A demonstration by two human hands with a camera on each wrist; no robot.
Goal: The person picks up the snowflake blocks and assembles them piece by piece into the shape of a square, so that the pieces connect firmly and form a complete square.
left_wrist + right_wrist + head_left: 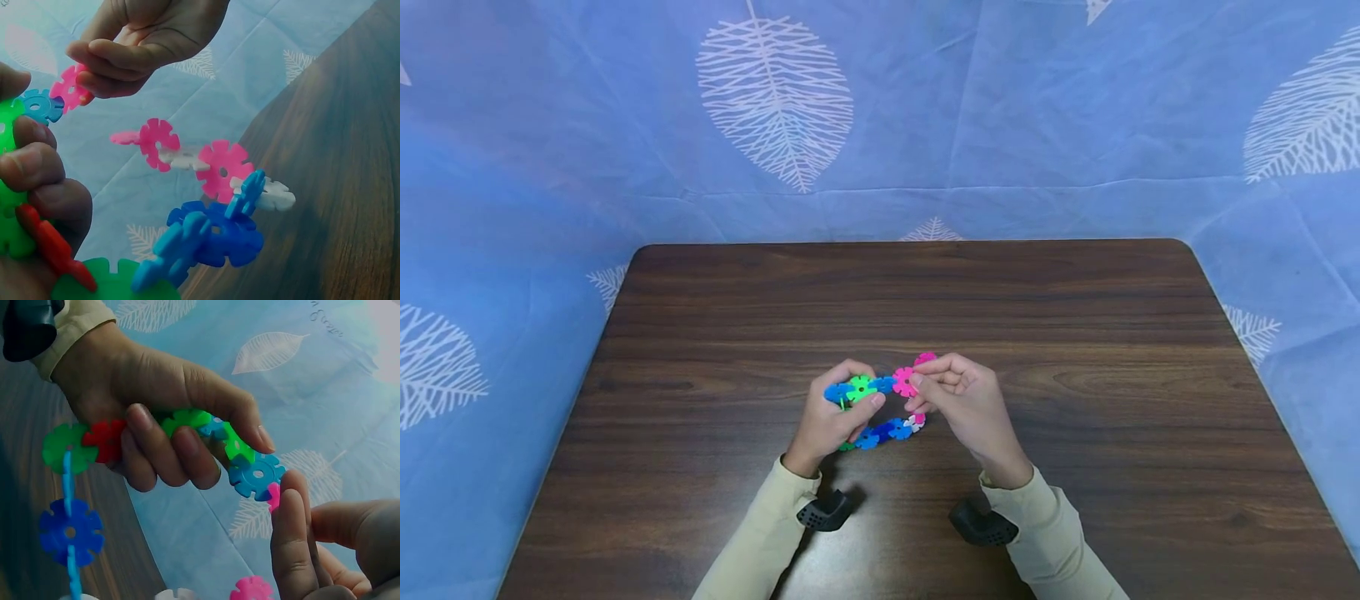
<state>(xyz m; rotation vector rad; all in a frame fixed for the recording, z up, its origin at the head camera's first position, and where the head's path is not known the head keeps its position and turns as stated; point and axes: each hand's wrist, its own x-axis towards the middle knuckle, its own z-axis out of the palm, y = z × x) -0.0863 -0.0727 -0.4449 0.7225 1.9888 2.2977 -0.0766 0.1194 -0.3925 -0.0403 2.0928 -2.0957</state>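
A chain of slotted plastic snowflake discs hangs between the two hands, in green, red, blue, white and pink. The left hand [831, 421] curls its fingers around the green part of the chain, beside a green disc [861, 388] and a red disc [105, 440]. Between thumb and fingers, the right hand [977, 408] pinches a pink disc [70, 87] joined to a light blue disc [40, 106]. Below, the chain's other stretch loops through a dark blue disc [228, 234] and white discs to a pink disc [157, 144]. Fingers partly hide both held stretches.
A dark wood-grain table [737, 317] lies under the hands. Behind and beside it hangs a blue cloth [1037, 108] with white leaf prints. Each wrist wears a black device; the left one [826, 510] sits just above the table.
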